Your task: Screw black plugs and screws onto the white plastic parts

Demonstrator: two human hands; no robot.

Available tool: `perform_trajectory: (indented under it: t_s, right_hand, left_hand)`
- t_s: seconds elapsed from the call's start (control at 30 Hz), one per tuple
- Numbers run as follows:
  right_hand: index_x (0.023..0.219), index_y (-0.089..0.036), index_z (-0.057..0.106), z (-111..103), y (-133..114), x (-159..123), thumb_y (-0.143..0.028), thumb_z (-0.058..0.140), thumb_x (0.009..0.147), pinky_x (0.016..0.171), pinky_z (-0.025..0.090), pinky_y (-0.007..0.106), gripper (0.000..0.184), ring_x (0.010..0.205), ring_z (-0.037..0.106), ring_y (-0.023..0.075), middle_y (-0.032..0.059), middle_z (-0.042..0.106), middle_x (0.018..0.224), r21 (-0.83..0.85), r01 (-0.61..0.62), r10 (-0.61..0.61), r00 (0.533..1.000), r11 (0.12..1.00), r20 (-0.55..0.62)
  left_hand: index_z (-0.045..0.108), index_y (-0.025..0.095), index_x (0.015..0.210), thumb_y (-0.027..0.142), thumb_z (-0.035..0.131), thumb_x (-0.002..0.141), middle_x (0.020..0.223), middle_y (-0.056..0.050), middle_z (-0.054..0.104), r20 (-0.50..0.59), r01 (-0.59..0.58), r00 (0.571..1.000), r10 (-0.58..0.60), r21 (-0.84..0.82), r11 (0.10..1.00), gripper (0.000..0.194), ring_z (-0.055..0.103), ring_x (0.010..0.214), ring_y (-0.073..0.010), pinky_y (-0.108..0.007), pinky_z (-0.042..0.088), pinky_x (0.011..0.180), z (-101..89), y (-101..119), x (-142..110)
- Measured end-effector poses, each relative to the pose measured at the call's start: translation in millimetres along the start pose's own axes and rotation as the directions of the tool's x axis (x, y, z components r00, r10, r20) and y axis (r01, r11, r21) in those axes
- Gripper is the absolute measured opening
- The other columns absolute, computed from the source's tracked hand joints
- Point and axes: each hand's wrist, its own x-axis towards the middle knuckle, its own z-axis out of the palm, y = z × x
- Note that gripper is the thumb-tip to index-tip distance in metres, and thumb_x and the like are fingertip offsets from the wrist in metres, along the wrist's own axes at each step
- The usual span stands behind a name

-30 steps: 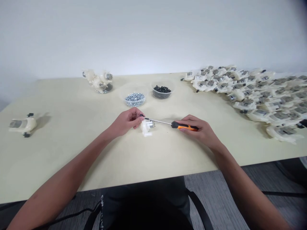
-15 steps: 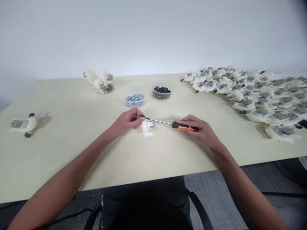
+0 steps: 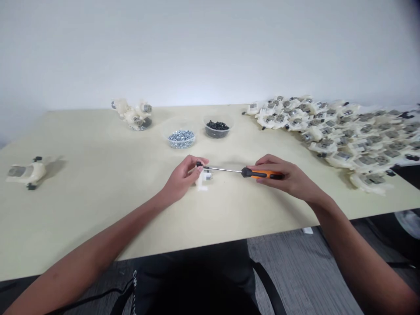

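Observation:
In my left hand [image 3: 183, 177] is a white plastic motor assembly [image 3: 201, 184] with a small silver motor [image 3: 207, 176] on its right side. Thumb and fingers pinch it near a small black cap [image 3: 199, 164] at its top. My right hand [image 3: 282, 173] grips the orange and black handle of a screwdriver [image 3: 262, 173]. The shaft lies nearly level and points left, its tip at the black cap. Whether the tip sits in a screw is too small to tell. Part of the assembly is hidden behind my left fingers.
Beyond my hands stand a clear tub of silver screws [image 3: 181, 139] and a tub of small black parts [image 3: 217, 129]. Several assemblies rest on another tub [image 3: 133, 114] at the back left. One lone assembly [image 3: 28, 173] lies far left. A large pile of assemblies [image 3: 344, 131] covers the right side.
The view has shifted slightly. My right hand and the screwdriver have moved a little to the right, and my left hand has turned, its fingers now more over the assembly.

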Motion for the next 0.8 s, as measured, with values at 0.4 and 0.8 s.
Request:
perform_trajectory:
  t_s: [0.4, 0.8]
  right_hand:
    - [0.119, -0.036, 0.065, 9, -7, -19, -0.041, 0.063, 0.084, 0.074, 0.052, 0.033, 0.035, 0.088, 0.061, 0.0197, 0.0054, 0.06, 0.106, -0.106, -0.01, 0.0, 0.996, 0.994, -0.092]
    - [0.106, -0.025, 0.059, 26, -1, -33, -0.039, 0.076, 0.071, 0.076, 0.056, 0.035, 0.042, 0.09, 0.066, 0.0224, 0.0074, 0.064, 0.114, 0.249, -0.141, 0.222, 0.915, 0.958, -0.336]
  left_hand:
    - [0.047, 0.021, 0.101, 0.036, 0.035, 0.097, 0.098, -0.004, 0.052, -0.07, -0.135, 0.987, 0.143, 0.113, 0.984, 0.02, 0.049, 0.082, -0.014, -0.029, 0.041, 0.077, 23.2, -15, 1]
    - [0.049, 0.02, 0.1, 0.035, 0.034, 0.097, 0.093, -0.005, 0.052, -0.077, -0.124, 0.988, 0.131, 0.087, 0.988, 0.021, 0.05, 0.083, -0.0155, -0.029, 0.041, 0.077, 23.2, -16, 4]
